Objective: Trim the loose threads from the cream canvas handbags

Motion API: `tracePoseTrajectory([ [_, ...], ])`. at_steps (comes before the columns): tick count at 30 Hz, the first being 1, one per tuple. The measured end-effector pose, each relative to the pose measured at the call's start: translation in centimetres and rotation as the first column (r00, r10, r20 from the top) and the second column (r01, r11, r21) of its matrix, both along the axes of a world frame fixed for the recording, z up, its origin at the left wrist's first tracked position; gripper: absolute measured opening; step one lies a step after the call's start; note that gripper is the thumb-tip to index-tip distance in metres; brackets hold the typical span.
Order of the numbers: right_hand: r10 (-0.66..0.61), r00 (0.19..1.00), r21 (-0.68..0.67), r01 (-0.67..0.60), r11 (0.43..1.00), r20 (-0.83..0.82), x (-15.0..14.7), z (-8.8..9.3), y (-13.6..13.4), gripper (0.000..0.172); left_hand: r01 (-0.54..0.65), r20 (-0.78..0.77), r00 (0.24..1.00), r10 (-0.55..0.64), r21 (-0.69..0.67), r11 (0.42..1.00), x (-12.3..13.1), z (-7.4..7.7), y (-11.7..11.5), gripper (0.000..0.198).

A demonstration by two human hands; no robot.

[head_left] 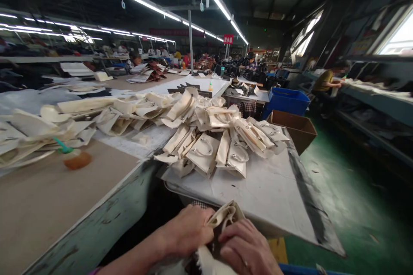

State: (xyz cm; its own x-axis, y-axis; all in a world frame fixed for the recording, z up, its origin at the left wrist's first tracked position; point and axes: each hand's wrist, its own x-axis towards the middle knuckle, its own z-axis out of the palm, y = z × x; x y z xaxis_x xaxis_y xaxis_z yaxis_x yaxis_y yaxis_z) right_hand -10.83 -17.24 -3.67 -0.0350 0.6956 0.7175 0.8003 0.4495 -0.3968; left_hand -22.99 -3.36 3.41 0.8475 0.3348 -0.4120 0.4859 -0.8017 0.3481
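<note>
A cream handbag (237, 212) is held low at the bottom edge of the view, with part of its dark inside showing. My left hand (191, 228) is closed on its left side, fingers curled over the edge. On the other side my right hand (247, 245) grips it with bent fingers. The lower part of the bag runs out of view. Just beyond my hands, a heap of similar cream handbags (204, 150) with rolled handles lies on the white-topped table (274, 189).
At left, a squeeze bottle (77, 160) of amber liquid with a green nozzle lies on a brown-topped table (64, 206), near more cream bags (35, 124). A cardboard box (293, 126) and blue bin (287, 102) stand beyond the right table. A person (324, 81) sits at far right.
</note>
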Motion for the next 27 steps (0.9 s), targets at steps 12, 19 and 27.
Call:
tracePoseTrajectory([
  [12,-0.497,0.848,-0.190,0.465,0.864,-0.186,-2.2,-4.8,-2.0,0.018,0.018,-0.041,0.999,-0.014,0.102,0.995,-0.7,-2.1,-0.4,0.024],
  [19,-0.737,0.674,-0.139,0.735,0.664,0.044,-2.2,-4.3,-0.1,0.025,0.020,-0.027,1.000,-0.014,0.230,0.973,-0.8,-2.9,-2.2,0.024],
  [27,-0.768,0.625,-0.168,0.780,0.603,0.144,-3.1,-4.8,-0.1,0.015,0.012,-0.040,0.999,-0.004,0.213,0.977,-0.4,-2.6,-2.8,0.026],
])
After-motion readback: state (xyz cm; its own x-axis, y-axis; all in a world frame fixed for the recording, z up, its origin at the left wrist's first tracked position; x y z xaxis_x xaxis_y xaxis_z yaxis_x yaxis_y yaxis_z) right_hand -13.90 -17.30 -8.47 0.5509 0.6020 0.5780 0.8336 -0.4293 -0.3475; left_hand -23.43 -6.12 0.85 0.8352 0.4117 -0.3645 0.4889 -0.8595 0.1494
